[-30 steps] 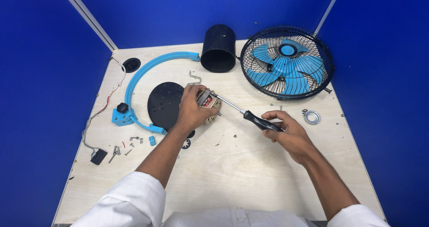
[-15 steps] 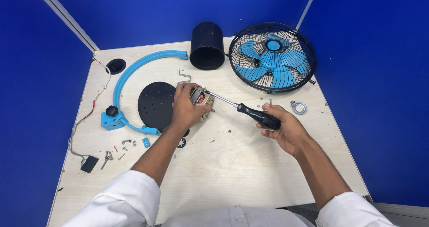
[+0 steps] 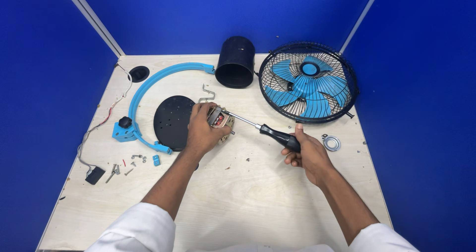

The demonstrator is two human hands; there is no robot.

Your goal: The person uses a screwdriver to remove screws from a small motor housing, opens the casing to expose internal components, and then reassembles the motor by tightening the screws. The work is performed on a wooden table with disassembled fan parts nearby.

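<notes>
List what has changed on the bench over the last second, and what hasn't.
Little changed. The right hand slid back along the screwdriver to grip the rear of its black handle. Nothing was picked up or released. The left hand still clamps the motor, the screwdriver tip still in it. The fan cage, black cylinder, blue arc and black disc lie as before.

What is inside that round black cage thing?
Inside the round black cage sit blue fan blades around a blue hub. The blades cover whatever lies beneath them.

Single head view, looking steeply down at table (image 3: 248, 202), fairly near.
</notes>
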